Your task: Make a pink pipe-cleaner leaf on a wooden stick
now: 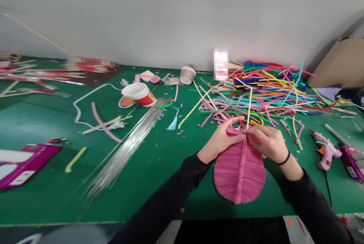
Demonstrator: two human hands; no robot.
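A pink fan-shaped piece made of fuzzy pipe cleaners (254,172) hangs just above the green table, its rounded end toward me and a thick fuzzy rib down its middle. From its narrow far end a pale thin stick (250,104) points away. My left hand (223,138) is closed on the upper left edge of the fan, thumb on its face. The fingers of my right hand (269,141) pinch the fan's narrow end beside the base of the stick; the fingertips partly hide what lies between them. Beyond both hands lies a heap of coloured pipe cleaners (273,96).
A red and white paper cup (142,94) tilts at centre left, near a bundle of thin metal wires (127,145). A blue tassel (173,119) lies between. To the right rests a pink glue gun (327,149); a purple tool (31,164) is at far left. Cardboard (338,62) leans at right.
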